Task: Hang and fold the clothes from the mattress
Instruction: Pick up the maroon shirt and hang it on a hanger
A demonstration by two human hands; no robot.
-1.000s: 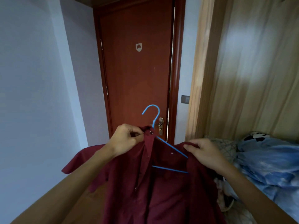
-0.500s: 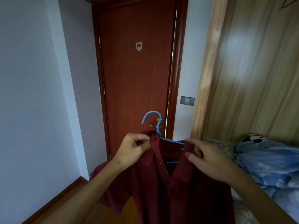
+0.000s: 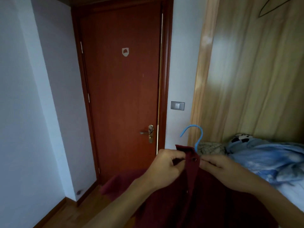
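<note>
A dark red shirt hangs on a blue hanger, whose hook sticks up above the collar. My left hand pinches the left side of the collar placket near the top button. At the right side of the same spot my right hand grips the collar. The hanger's body is hidden inside the shirt. A sleeve droops to the left. On the mattress at the right lie a crumpled checked cloth and blue bedding.
A closed red-brown door with a brass handle faces me. A light switch is on the wall to its right. A wooden wardrobe stands behind the mattress. Wood floor runs along the white left wall.
My hands have closed the shirt front over the hanger and come together at the top button. The hanger bars are now hidden. The shirt has shifted right, toward the mattress.
</note>
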